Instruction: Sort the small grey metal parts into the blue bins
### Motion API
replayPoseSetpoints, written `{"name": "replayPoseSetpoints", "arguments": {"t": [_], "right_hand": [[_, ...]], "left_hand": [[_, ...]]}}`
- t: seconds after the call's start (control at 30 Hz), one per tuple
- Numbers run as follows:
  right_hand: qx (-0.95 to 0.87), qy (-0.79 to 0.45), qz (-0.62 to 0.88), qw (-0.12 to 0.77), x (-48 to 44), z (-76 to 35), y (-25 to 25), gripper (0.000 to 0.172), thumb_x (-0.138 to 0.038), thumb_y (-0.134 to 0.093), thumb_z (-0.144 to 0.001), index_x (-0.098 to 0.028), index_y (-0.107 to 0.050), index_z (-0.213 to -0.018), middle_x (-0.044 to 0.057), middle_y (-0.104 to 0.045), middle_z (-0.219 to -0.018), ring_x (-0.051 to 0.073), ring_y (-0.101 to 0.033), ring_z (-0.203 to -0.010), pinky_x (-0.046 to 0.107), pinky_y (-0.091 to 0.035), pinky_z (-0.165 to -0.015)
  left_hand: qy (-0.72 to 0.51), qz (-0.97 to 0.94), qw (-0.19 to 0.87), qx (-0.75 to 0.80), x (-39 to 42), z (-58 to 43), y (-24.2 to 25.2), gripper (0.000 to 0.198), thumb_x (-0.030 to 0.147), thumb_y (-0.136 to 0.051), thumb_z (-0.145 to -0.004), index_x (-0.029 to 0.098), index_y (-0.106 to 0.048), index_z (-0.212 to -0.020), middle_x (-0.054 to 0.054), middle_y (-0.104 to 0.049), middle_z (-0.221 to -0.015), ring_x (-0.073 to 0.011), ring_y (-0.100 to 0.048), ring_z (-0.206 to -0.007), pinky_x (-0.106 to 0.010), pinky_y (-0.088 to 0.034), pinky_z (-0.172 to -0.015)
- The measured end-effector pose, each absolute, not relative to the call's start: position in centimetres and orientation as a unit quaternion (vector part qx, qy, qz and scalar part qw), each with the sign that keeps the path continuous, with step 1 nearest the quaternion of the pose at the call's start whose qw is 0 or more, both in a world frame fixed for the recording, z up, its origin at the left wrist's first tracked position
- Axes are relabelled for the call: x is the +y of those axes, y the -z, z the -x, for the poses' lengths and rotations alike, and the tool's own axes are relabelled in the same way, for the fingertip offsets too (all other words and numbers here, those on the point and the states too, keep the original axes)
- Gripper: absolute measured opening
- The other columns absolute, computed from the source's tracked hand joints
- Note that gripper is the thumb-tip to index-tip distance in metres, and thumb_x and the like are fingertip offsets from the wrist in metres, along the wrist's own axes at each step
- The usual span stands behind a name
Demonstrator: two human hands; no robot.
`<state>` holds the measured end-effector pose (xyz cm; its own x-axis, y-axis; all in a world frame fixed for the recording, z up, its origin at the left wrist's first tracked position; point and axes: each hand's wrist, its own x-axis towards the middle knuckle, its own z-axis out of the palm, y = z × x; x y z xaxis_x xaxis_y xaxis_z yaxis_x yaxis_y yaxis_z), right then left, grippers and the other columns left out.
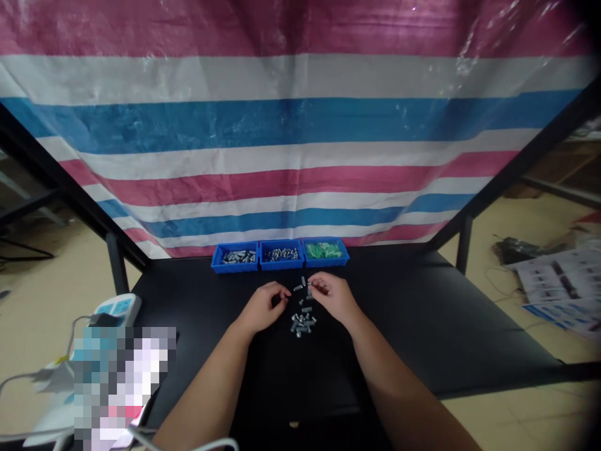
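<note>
R hand point(331, 297) pinches a small metal piece point(309, 288) just above the loose pile point(304, 322) on the black counter point(422, 313). L hand point(261, 308) is curled beside it; can't tell if it holds anything. Looks like sorting pieces one by one; parts are tiny, so a fine fingertip grip is req'd. Blue bins point(282, 267) sit behind.

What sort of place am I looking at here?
Probably a small assembly workshop: a black worktable with three blue bins of sorted parts at its far edge, small metal parts piled between the person's left hand and right hand, and a striped tarp hung behind.
</note>
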<state>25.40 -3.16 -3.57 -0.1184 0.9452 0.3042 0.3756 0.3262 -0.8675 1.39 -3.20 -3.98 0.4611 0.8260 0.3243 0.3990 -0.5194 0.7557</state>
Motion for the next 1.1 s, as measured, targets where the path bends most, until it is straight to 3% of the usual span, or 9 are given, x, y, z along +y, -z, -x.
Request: {"name": "replayPoseSetpoints", "arguments": {"t": [0.17,0.3,0.47,0.6,0.77,0.87,1.0,1.1], "right_hand": [[-0.652,-0.287,0.456,0.533,1.3,-22.6,1.4,0.026,-0.033,-0.068,-0.085,-0.019,-0.071,-0.107,0.009,-0.073,-0.093,0.02,-0.071,-0.083,0.031,-0.058,-0.076],[-0.679,-0.283,0.491,0.467,3.7,-21.4,1.5,0.037,-0.026,-0.069,-0.079,-0.017,-0.07,-0.115,0.009,-0.075,-0.093,0.017,-0.07,-0.071,0.031,-0.058,-0.069],[-0.749,-0.208,0.516,0.36,1.8,-22.5,1.7,0.017,-0.018,-0.062,-0.081,-0.019,-0.074,-0.093,0.001,-0.069,-0.074,0.013,-0.059,-0.06,0.026,-0.049,-0.063],[-0.797,-0.19,0.499,0.282,0.1,-24.1,2.1,0.009,-0.014,-0.068,-0.076,-0.021,-0.073,-0.08,0.001,-0.064,-0.078,0.014,-0.059,-0.07,0.025,-0.044,-0.066],[-0.803,-0.209,0.522,0.2,-0.1,-24.1,2.9,0.007,-0.023,-0.079,-0.071,-0.022,-0.073,-0.075,-0.001,-0.061,-0.076,0.012,-0.055,-0.067,0.024,-0.038,-0.062],[-0.79,-0.185,0.557,0.176,-0.1,-23.0,3.1,0.008,-0.027,-0.078,-0.072,-0.022,-0.072,-0.071,0.0,-0.063,-0.075,0.012,-0.053,-0.065,0.025,-0.032,-0.058],[-0.779,-0.166,0.578,0.176,-0.2,-22.6,3.2,0.007,-0.024,-0.073,-0.074,-0.022,-0.07,-0.068,0.0,-0.066,-0.076,0.013,-0.053,-0.063,0.026,-0.03,-0.056],[-0.782,-0.169,0.567,0.195,-0.3,-23.5,3.0,0.007,-0.021,-0.074,-0.071,-0.023,-0.07,-0.066,0.0,-0.066,-0.075,0.013,-0.054,-0.063,0.026,-0.031,-0.056]], "left_hand": [[-0.339,-0.809,0.293,0.381,-2.8,-1.3,4.7,0.021,0.012,-0.06,-0.083,0.021,-0.07,-0.1,-0.004,-0.064,-0.089,-0.0184,-0.061,-0.088,-0.033,-0.048,-0.086],[-0.312,-0.821,0.284,0.385,-2.7,-1.2,5.1,0.022,0.013,-0.062,-0.082,0.022,-0.07,-0.1,-0.004,-0.065,-0.092,-0.0197,-0.06,-0.091,-0.035,-0.047,-0.088],[-0.292,-0.824,0.269,0.406,-2.8,-1.3,5.2,0.022,0.015,-0.064,-0.081,0.022,-0.071,-0.101,-0.005,-0.064,-0.096,-0.0216,-0.059,-0.094,-0.035,-0.048,-0.086],[-0.288,-0.823,0.249,0.421,-2.8,-1.6,5.5,0.024,0.017,-0.064,-0.083,0.023,-0.069,-0.105,-0.006,-0.064,-0.1,-0.0226,-0.058,-0.097,-0.036,-0.048,-0.089],[-0.302,-0.801,0.198,0.477,-2.4,-3.1,5.9,0.03,0.025,-0.06,-0.092,0.024,-0.065,-0.121,-0.007,-0.061,-0.11,-0.0228,-0.057,-0.104,-0.037,-0.046,-0.094],[-0.275,-0.798,0.145,0.516,-1.7,-4.5,5.8,0.033,0.034,-0.056,-0.096,0.028,-0.064,-0.128,-0.007,-0.06,-0.109,-0.0239,-0.056,-0.105,-0.039,-0.045,-0.091],[-0.229,-0.799,0.112,0.545,-0.9,-5.8,5.4,0.023,0.037,-0.054,-0.098,0.029,-0.073,-0.109,-0.006,-0.061,-0.108,-0.0244,-0.054,-0.103,-0.04,-0.042,-0.088],[-0.219,-0.813,0.111,0.528,-0.9,-5.9,5.2,0.02,0.037,-0.059,-0.095,0.028,-0.072,-0.108,-0.007,-0.062,-0.109,-0.0255,-0.053,-0.103,-0.042,-0.041,-0.087]]}}
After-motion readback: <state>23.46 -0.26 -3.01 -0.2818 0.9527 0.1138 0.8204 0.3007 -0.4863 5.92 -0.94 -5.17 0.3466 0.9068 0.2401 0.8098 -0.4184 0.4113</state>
